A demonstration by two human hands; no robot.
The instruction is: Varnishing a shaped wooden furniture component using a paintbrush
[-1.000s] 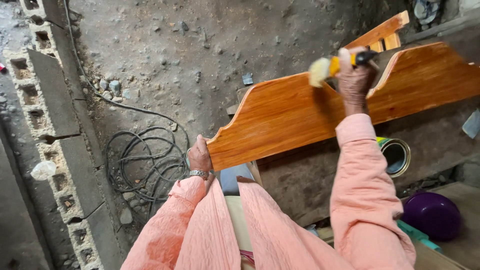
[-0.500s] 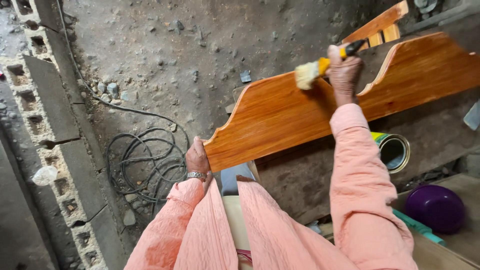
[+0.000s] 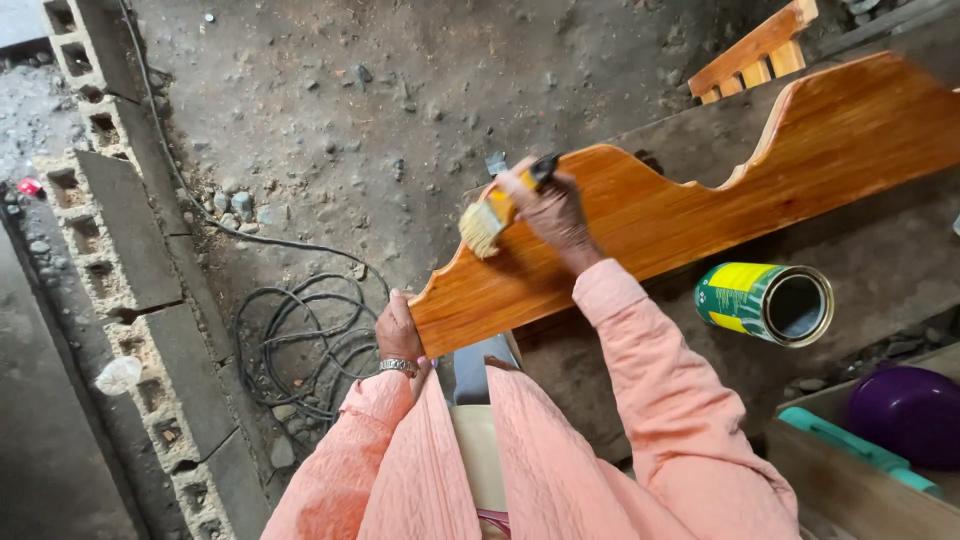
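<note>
A long glossy orange-brown wooden board [image 3: 700, 190] with a wavy carved top edge lies across in front of me. My left hand [image 3: 397, 328] grips its near left end; a watch sits on that wrist. My right hand [image 3: 548, 205] holds a paintbrush [image 3: 495, 215] with a yellow ferrule and pale bristles, the bristles resting on the board near its left top edge. Both arms wear pink sleeves.
An open green and yellow tin can [image 3: 766, 302] stands to the right, below the board. A purple bowl [image 3: 908, 412] and a teal handle [image 3: 855, 447] lie at lower right. Coiled black cable [image 3: 300, 345] lies on the dirt floor. Concrete blocks [image 3: 120, 250] run along the left. A slatted wooden piece [image 3: 755, 52] is at top right.
My right hand has drawn the brush leftward along the board, from near its middle to near its left end. My left hand has kept its hold.
</note>
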